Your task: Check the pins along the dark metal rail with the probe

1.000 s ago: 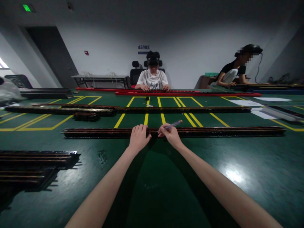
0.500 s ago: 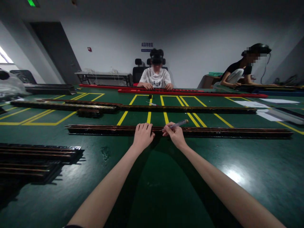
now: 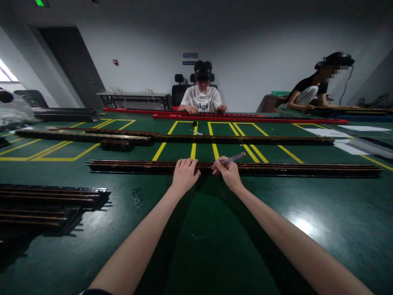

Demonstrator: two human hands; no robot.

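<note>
A long black bar (image 3: 301,169) with copper-coloured strips along it lies crosswise on the green table in front of me. My left hand (image 3: 185,176) grips it near the middle, fingers over the far side and thumb on the near side. Just to the right, my right hand (image 3: 227,172) is closed around a slim screwdriver (image 3: 235,158) with a clear handle. The handle's brass-coloured end points up and to the right. Its thin tip is directed down-left at the bar between my hands; whether it touches is too small to tell.
More black bars (image 3: 49,205) are stacked at the near left. Beyond my bar lies another long black bar (image 3: 245,140), with a thin tool (image 3: 196,132) behind it. Red rails (image 3: 251,119) lie before a seated person (image 3: 201,98). Another person (image 3: 310,90) bends at the far right, beyond papers (image 3: 328,132).
My hands and the screwdriver keep nearly the same pose on the bar. The whole view has shifted slightly. The seated person opposite has moved one hand a little.
</note>
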